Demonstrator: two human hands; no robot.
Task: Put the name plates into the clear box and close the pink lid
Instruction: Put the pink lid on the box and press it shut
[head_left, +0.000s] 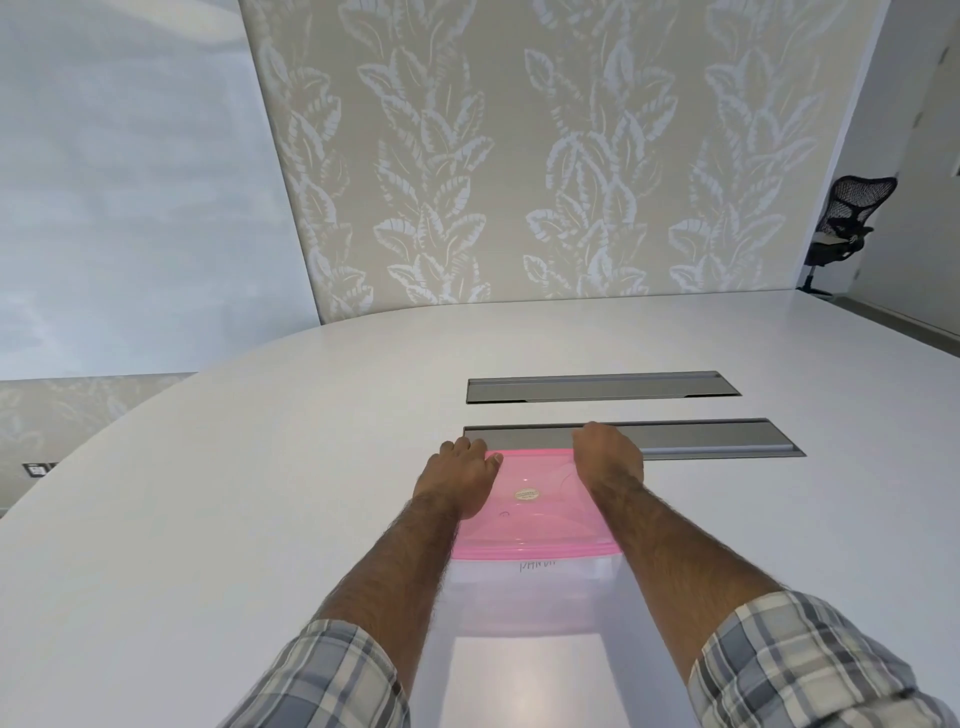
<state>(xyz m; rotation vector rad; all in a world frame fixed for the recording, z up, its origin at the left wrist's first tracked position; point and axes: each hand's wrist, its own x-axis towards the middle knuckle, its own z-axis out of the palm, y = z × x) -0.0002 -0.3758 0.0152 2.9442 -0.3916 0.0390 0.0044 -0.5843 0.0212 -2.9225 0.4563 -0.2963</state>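
A clear box (530, 597) stands on the white table in front of me, with the pink lid (535, 514) lying flat on top of it. A name plate with handwritten letters (537, 565) shows faintly through the front wall just under the lid. My left hand (460, 475) presses down on the lid's far left corner, thumb on the pink surface. My right hand (608, 452) rests over the lid's far right corner, fingers curled over the edge. A small round sticker (527, 494) sits at the lid's middle.
Two long grey cable hatches are set into the white table (260, 493), one (727, 439) right behind the box and one (602, 387) further back. A leaf-patterned wall stands beyond the table. A black office chair (847, 223) is at the far right.
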